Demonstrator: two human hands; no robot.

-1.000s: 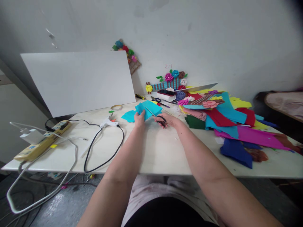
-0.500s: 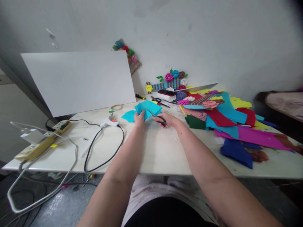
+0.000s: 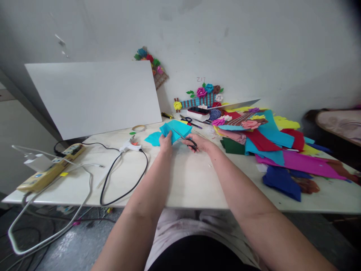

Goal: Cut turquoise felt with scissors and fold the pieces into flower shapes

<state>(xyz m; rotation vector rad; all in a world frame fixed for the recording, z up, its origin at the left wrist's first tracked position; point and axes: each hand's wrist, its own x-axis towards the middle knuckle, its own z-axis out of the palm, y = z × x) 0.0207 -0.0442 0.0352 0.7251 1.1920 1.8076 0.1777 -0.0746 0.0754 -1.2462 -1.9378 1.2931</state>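
Midway along the pale flat surface (image 3: 194, 184), black-handled metal scissors (image 3: 194, 142) reach in from the right over a turquoise folded sheet (image 3: 182, 128); a white plastic glue gun (image 3: 131, 146) lies left; farther left, a yellow oblong power strip (image 3: 58, 166); behind, a white rectangular board (image 3: 96, 98); right, a multicoloured sheet heap (image 3: 272, 141).

Bright turquoise sheet (image 3: 184, 127), folded, black-handled scissors (image 3: 194, 143), slanted, blades (image 3: 178, 133) pointing away and leftward against the sheet

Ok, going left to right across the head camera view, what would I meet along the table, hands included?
Power strip, white glue gun, left hand, right hand, dark green sheet, magenta sheet.
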